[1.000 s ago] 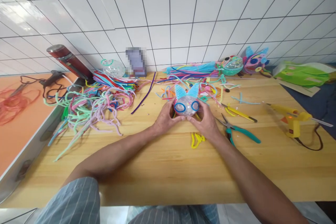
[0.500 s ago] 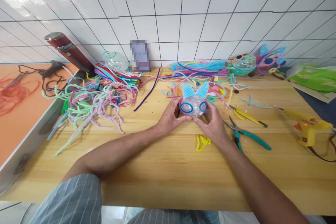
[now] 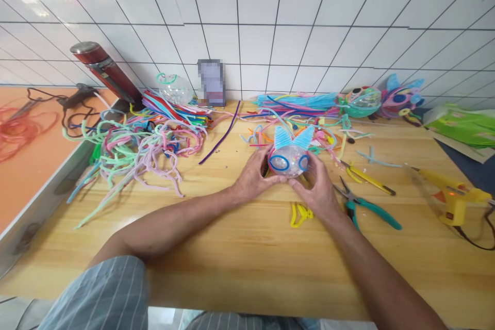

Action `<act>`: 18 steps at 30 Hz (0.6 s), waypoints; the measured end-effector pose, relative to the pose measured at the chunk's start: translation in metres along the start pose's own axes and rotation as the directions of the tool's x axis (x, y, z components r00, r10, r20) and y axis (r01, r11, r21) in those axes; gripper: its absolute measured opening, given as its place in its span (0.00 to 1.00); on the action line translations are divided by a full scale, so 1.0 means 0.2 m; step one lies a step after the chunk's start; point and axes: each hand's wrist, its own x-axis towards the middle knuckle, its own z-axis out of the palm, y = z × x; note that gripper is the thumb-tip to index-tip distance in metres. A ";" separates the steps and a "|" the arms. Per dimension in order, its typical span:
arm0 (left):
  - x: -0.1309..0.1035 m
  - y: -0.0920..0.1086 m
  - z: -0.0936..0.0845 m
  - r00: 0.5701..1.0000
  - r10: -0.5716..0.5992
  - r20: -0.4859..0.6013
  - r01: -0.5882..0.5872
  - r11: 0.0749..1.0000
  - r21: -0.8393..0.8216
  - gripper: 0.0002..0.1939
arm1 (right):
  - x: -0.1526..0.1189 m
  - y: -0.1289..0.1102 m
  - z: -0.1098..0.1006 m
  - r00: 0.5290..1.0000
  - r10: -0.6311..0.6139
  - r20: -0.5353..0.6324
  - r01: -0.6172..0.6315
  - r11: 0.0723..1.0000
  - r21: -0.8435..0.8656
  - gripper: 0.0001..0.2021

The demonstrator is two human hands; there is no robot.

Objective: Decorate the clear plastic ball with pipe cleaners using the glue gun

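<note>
Between my two hands is a clear plastic ball with two light-blue pipe-cleaner ears on top and dark-blue rings on its front. My left hand wraps its left side, thumb along the lower edge. On the other side my right hand grips it, and the two thumbs nearly meet below. The backs of the fingers are partly hidden by the ball. A bent yellow pipe cleaner lies on the wood just below my right hand. Teal-handled pliers rest to the right of that hand.
A yellow glue gun with a cord lies at right, near a yellow craft knife. Tangled pipe cleaners spread at left. Behind stand a red-brown thermos, a phone and decorated balls along the tiled wall.
The camera view has shifted slightly, so most things sit a little further right. Both hands keep their hold on the ball, which has barely turned, if at all.
</note>
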 end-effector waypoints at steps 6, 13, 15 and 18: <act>0.00 -0.01 0.01 1.000 -0.003 -0.015 0.003 1.000 -0.007 0.50 | 0.01 -0.01 -0.01 0.999 0.034 0.001 -0.034 0.999 -0.007 0.46; 0.01 -0.03 0.01 0.999 0.034 -0.012 -0.034 0.999 -0.016 0.48 | 0.01 0.00 0.00 0.998 0.065 -0.012 -0.065 0.998 0.008 0.45; 0.01 -0.03 0.01 0.999 0.032 -0.013 -0.032 0.999 -0.020 0.49 | 0.01 0.00 0.00 0.998 0.069 -0.012 -0.069 0.998 0.001 0.45; 0.00 -0.02 0.01 1.000 0.025 -0.018 -0.026 0.998 -0.050 0.51 | 0.01 0.00 0.00 0.998 0.070 -0.002 -0.070 0.997 -0.017 0.45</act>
